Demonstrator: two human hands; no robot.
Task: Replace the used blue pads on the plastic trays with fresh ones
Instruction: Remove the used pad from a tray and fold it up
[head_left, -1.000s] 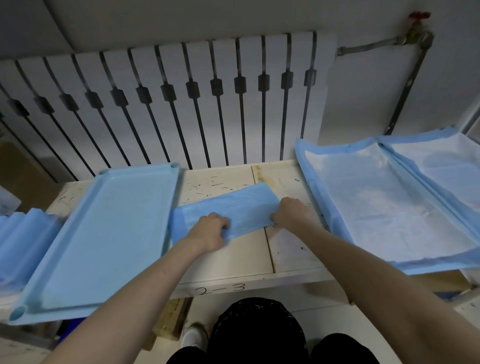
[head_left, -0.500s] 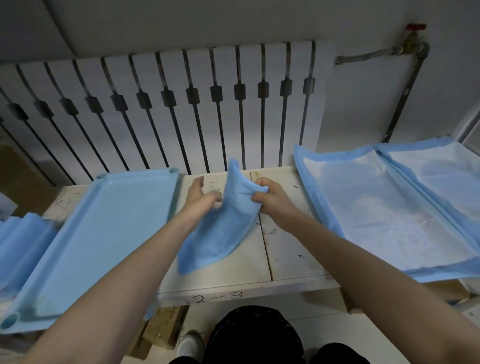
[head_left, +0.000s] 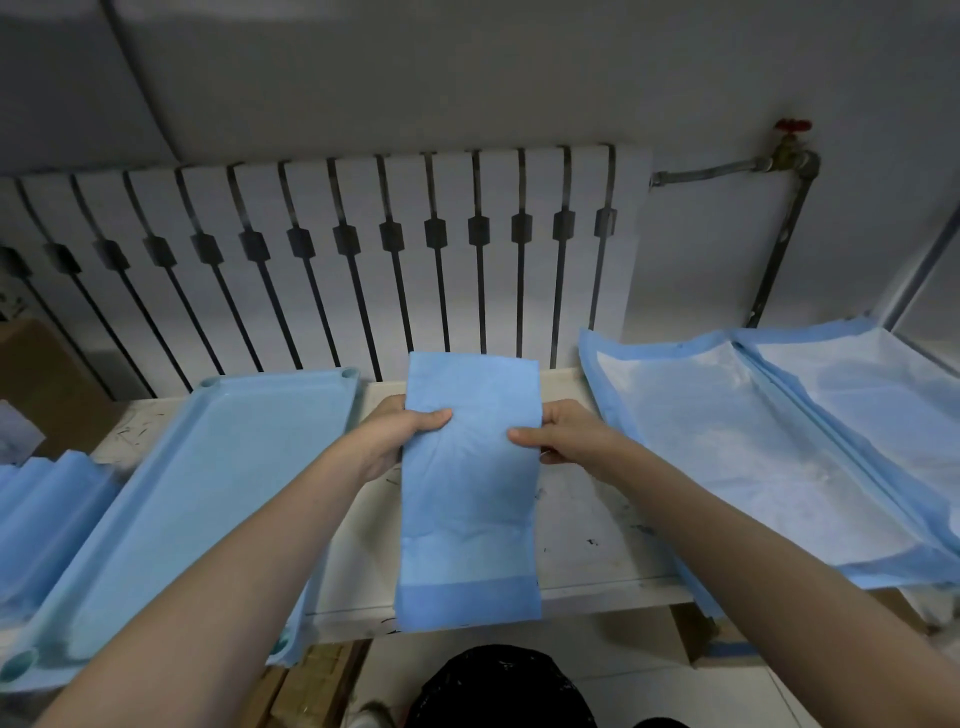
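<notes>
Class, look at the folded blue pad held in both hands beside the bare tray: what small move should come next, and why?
Probably pull the hands apart to unfold it: the folded pad is pinched by the left hand and right hand, and the bare tray waits unlined.

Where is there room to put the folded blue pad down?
The empty plastic tray left of the folded pad is bare. So is the bench strip between tray and opened pads. The right side is crowded.

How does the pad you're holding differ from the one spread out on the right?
The held pad is folded into a narrow strip; the right pad lies opened out flat. The held pad hangs upright between the left hand and right hand; the right pad rests on the bench. The held pad shows only blue; the right pad shows a white middle. Both have blue borders.
</notes>
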